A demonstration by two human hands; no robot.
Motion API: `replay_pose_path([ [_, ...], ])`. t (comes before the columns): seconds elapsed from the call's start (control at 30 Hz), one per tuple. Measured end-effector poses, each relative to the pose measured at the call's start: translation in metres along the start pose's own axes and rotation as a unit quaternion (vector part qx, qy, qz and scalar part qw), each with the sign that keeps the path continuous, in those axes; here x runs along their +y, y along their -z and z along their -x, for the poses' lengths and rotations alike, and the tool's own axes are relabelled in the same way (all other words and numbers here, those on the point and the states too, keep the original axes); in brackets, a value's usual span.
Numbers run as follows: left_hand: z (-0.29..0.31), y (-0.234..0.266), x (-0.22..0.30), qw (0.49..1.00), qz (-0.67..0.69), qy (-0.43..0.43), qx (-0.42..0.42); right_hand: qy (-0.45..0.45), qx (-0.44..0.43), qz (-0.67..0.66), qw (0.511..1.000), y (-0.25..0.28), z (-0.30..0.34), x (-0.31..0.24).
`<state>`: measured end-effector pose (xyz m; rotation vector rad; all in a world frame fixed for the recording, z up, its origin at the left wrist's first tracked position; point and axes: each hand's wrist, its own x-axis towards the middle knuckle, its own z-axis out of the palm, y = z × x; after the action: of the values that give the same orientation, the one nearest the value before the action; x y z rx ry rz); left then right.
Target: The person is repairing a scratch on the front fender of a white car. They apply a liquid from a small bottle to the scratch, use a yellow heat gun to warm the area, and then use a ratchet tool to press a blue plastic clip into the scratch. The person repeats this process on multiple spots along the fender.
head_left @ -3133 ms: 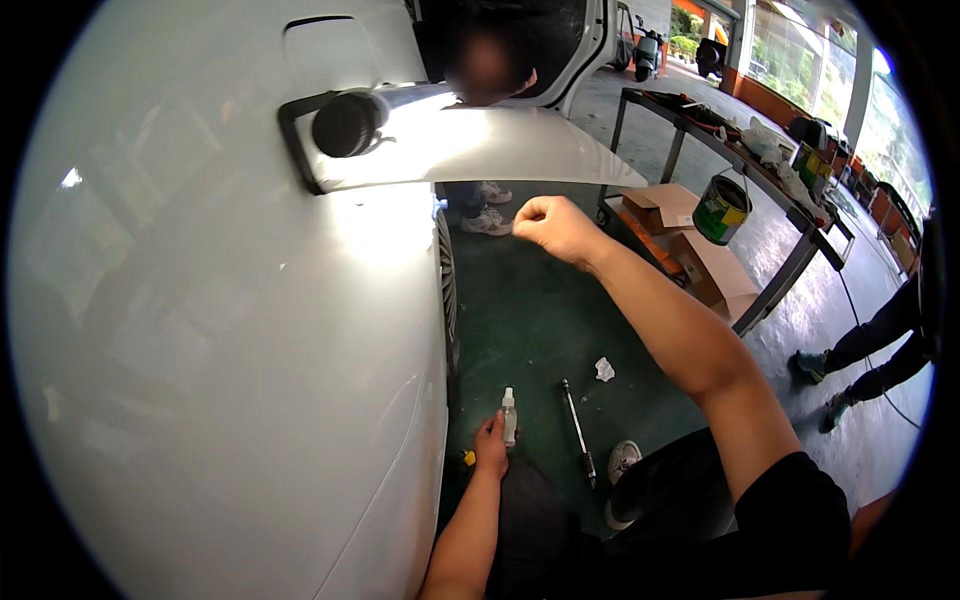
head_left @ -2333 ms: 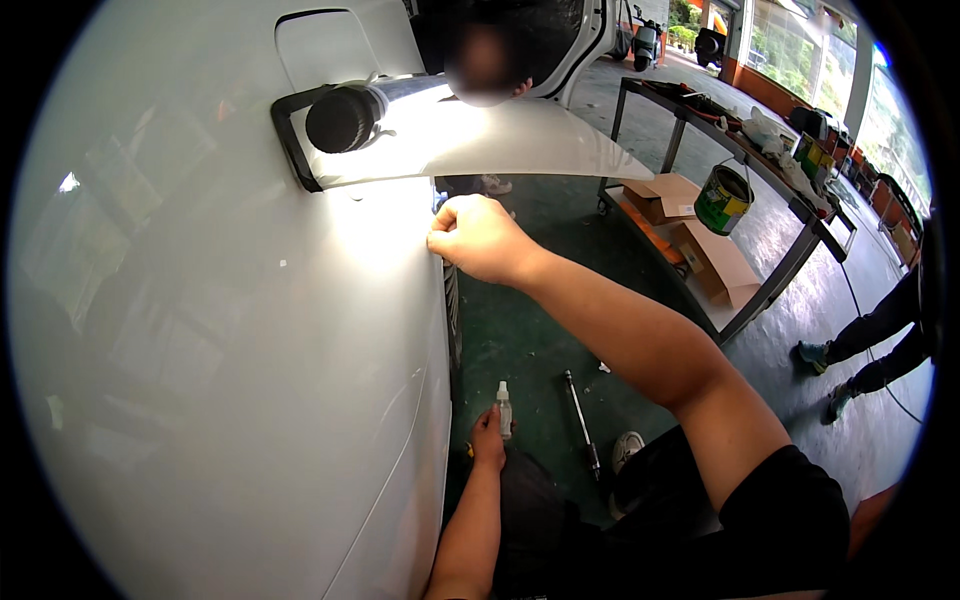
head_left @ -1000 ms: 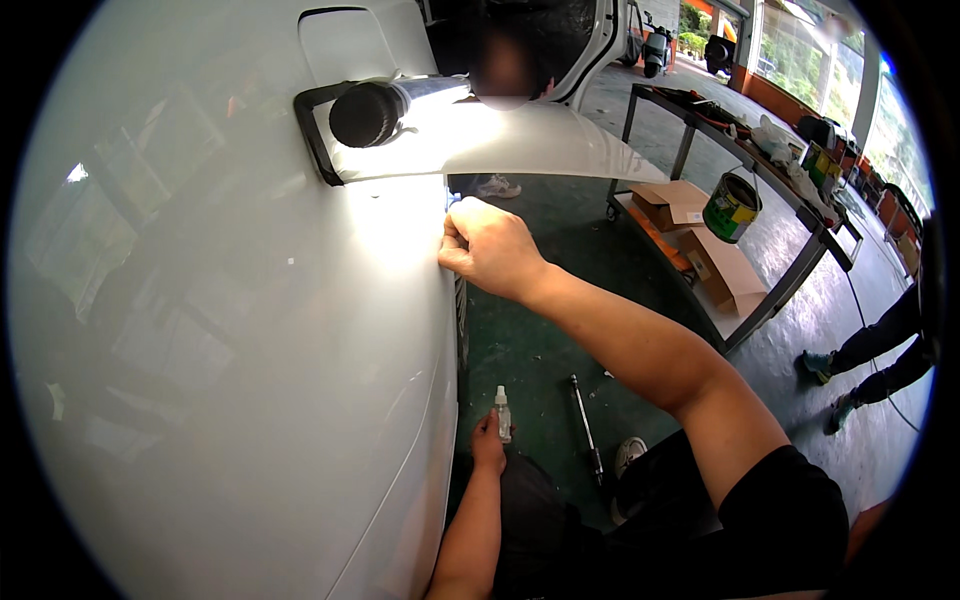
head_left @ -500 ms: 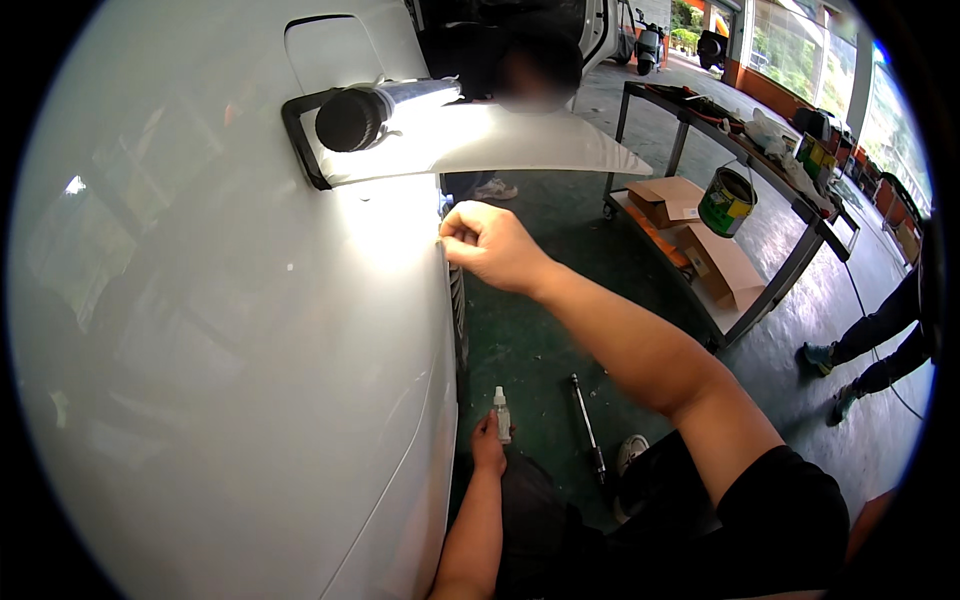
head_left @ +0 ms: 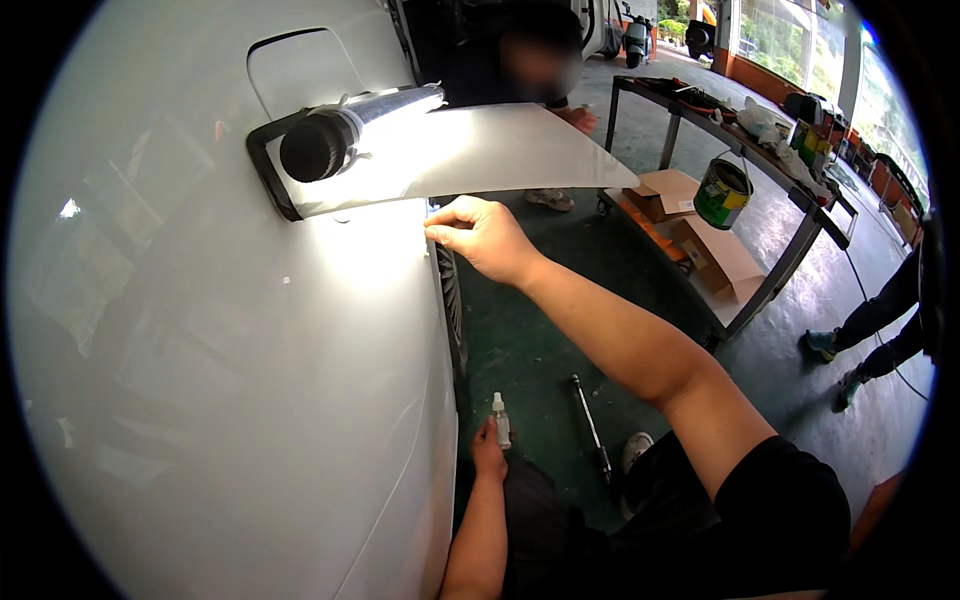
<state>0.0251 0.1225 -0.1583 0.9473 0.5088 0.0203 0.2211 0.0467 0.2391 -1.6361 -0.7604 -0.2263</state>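
My left hand (head_left: 488, 455), low beside the car, is wrapped round a small clear bottle (head_left: 503, 427) with a white cap, held upright. Higher up, my right hand (head_left: 485, 240) pinches its thumb and forefinger together at the edge of the white car body (head_left: 330, 380). Anything between those fingertips is too small or hidden to make out. A tube-shaped work lamp (head_left: 330, 140) with a black end lies beyond this hand, lighting the bodywork strongly. Under it a white panel (head_left: 560, 155) sticks out to the right. Part of a tyre (head_left: 452, 300) shows below my right hand.
A long metal bar tool (head_left: 590, 420) lies on the green floor near my shoe. On the right stands a metal cart (head_left: 680, 140) with a hanging paint can (head_left: 723, 192) and cardboard boxes (head_left: 720, 255). Another person (head_left: 540, 60) is beyond the panel; someone's legs (head_left: 885, 320) stand far right.
The view has shifted slightly, so the lamp and panel appear lower and further left. My right hand stays pinched at the body edge. The other person's hand now shows behind the panel.
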Motion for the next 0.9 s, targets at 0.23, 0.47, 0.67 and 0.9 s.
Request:
replay_pose_path([
  [0.23, -0.001, 0.002, 0.003, 1.000, -0.021, 0.000, 0.014, -0.066, -0.043, -0.032, 0.996, 0.001, -0.009, -0.008],
  [0.47, -0.003, 0.000, 0.003, 0.999, -0.029, 0.007, 0.011, -0.078, -0.037, -0.046, 0.995, -0.003, -0.009, -0.007],
  [0.67, -0.004, 0.000, -0.002, 1.000, -0.026, 0.003, 0.001, -0.052, 0.003, -0.024, 0.998, -0.009, -0.002, -0.001],
  [0.9, -0.001, 0.002, 0.001, 1.000, -0.020, 0.001, 0.001, -0.052, -0.001, -0.083, 0.995, -0.006, -0.004, 0.001],
])
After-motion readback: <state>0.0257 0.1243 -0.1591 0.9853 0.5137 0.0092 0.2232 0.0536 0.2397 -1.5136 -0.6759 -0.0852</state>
